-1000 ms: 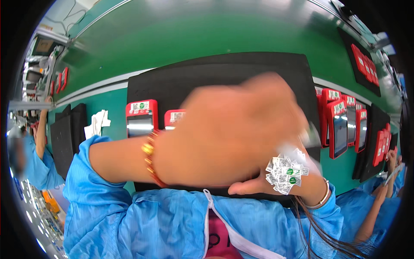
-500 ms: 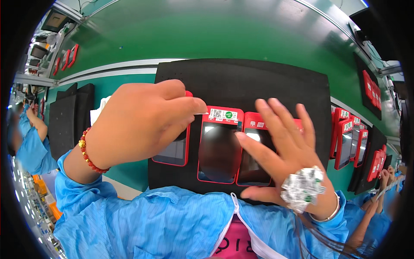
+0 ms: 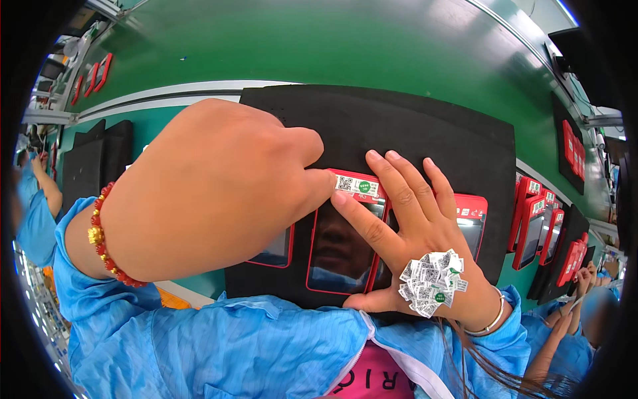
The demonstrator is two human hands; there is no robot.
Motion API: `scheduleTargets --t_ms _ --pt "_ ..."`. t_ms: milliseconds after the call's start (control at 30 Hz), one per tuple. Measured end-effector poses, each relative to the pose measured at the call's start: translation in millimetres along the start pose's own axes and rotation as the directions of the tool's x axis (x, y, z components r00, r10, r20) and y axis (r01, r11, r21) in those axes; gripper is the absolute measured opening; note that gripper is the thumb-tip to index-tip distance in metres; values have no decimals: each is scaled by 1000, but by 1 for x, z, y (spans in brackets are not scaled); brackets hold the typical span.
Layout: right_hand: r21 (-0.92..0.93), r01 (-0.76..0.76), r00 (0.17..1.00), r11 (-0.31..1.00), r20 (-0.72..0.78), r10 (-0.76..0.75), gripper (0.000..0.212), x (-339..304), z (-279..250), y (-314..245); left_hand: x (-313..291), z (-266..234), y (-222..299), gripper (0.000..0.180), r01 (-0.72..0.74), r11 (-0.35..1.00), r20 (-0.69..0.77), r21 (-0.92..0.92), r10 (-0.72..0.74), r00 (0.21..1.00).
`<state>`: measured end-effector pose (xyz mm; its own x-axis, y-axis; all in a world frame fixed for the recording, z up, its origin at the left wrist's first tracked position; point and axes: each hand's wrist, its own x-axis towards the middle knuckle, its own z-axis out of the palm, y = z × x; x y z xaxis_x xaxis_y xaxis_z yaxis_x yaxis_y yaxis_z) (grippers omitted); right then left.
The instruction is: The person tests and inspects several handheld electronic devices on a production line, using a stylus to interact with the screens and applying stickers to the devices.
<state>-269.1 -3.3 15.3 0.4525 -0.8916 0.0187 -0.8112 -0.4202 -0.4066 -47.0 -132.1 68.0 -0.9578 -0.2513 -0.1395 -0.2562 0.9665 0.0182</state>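
Both hands at the white rectangular label [image 3: 357, 185] – and it lies along the top of your red-framed, dark-screened handheld device [image 3: 337, 249]!
Your left hand [image 3: 219, 193] has its fingers curled in, the tips right at the label's left end – whether that grip has caught an edge, I cannot tell; your right hand [image 3: 425, 229] is spread wide, its grip open and holding nothing, index fingertip by the label's lower edge, a clump of white paper labels [image 3: 432, 282] on its back; device flat on the black mat [image 3: 399, 120].
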Motion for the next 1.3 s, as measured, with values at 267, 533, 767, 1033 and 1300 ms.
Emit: scheduleTargets --t_ms 267,533,767,1033,1300 --pt "20 -13 1000 1000 9 13 115 -2 -1 1 2 -2 5 31 -1 1000 -18 -25 0 1000" --pt "53 -10 1000 999 6 9 109 0 0 0 -1 -2 9 33 33 999 3 6 -33 999" --pt "62 -12 1000 998 9 11 110 -2 -1 1 2 -3 9 34 23 1000 -4 8 -23 1000" --pt "51 -11 1000 999 26 10 107 -1 -2 0 -2 53 8 42 -24 987 -345 -161 -34 938" --pt "83 1 1000 997 14 -2 104 -2 -2 1 11 44 -17 31 -121 930 -379 -348 -21 925"
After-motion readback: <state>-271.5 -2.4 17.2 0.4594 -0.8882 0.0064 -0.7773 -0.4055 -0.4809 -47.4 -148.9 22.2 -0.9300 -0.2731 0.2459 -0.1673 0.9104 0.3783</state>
